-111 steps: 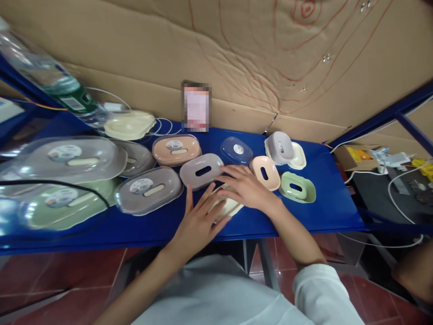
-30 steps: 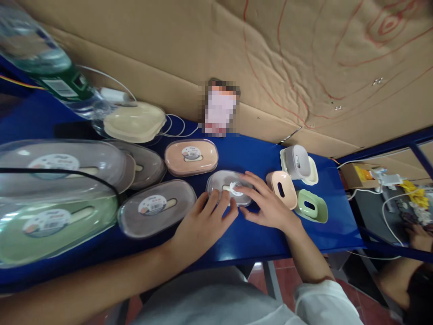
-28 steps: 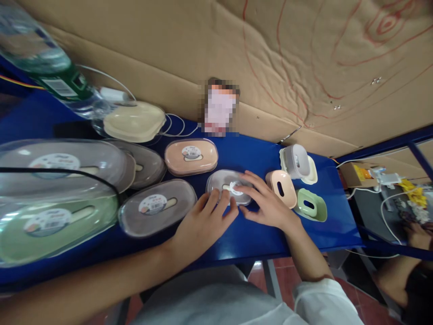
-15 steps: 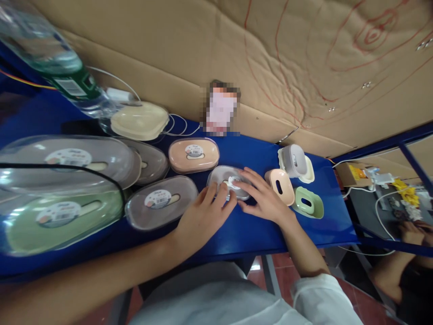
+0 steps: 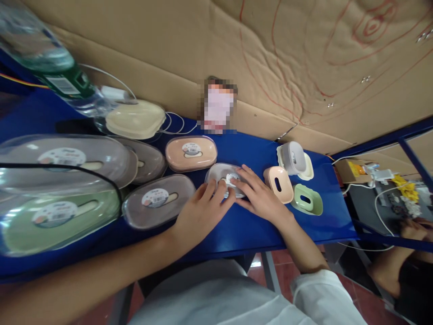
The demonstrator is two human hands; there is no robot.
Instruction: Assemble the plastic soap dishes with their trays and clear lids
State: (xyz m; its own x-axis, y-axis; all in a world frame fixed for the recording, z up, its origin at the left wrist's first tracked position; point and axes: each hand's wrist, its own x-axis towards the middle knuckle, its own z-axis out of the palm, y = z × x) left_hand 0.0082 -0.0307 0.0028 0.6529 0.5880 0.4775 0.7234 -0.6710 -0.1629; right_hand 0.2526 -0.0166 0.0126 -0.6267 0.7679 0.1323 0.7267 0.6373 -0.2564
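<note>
A small grey oval box with a clear lid (image 5: pixel 221 171) sits on the blue tabletop between my hands. On its top is a white round sticker (image 5: pixel 232 179). My left hand (image 5: pixel 204 205) comes from the left, its curled fingers gripping the box's near left side and lid. From the right, my right hand (image 5: pixel 262 192) holds the box's right end, a fingertip pressing on the sticker. Its thumb lies toward the near side. My fingers cover much of the box. Left of it stands a grey lidded box (image 5: pixel 158 201), and behind that a peach lidded box (image 5: pixel 191 153).
Larger green (image 5: pixel 61 219) and grey (image 5: pixel 67 155) lidded boxes crowd the left. Small peach (image 5: pixel 279 185), green (image 5: pixel 307 200) and grey (image 5: pixel 292 158) slotted containers stand right. A water bottle (image 5: pixel 64 76) leans back left; a pixelated phone (image 5: pixel 219 106) rests against the cardboard. Another person's hands (image 5: pixel 417 230) show far right.
The whole view has shifted slightly left. My right fingers have moved a little over the sticker; both hands stay at the same small box.
</note>
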